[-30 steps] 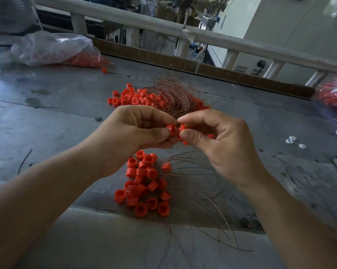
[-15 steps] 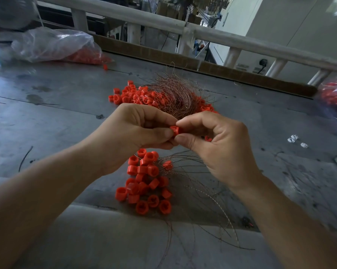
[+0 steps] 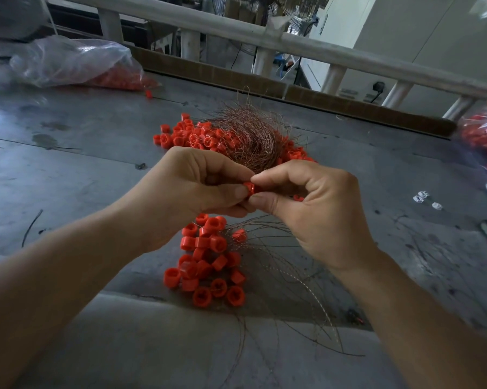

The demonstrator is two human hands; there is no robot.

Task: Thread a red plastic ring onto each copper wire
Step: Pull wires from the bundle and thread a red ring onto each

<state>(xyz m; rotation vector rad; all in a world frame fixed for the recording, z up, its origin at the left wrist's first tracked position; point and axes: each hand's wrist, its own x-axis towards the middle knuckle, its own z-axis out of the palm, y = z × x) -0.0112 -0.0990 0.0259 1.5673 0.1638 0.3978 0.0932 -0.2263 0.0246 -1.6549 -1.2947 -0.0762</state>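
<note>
1. Head view, position: the ring (image 3: pixel 249 188) is held above the surface (image 3: pixel 82 169), between both hands and over the near pile (image 3: pixel 208 262) of rings.
2. Grip state: the left hand (image 3: pixel 186 197) pinches the ring between thumb and forefinger. The right hand (image 3: pixel 315 209) pinches its opposite side. Any wire end is hidden by the fingertips.
3. Procedure: hold the ring still in the left grip. Feed one wire straight through, gripped close to its tip, since thin wire probably buckles.
4. Keep clear of the loose wires (image 3: pixel 248 138) to avoid snagging.
5. Change: one second ago the fingertips were slightly apart, with two red pieces showing. They now meet on one ring. The pile and wires are unmoved.
</note>
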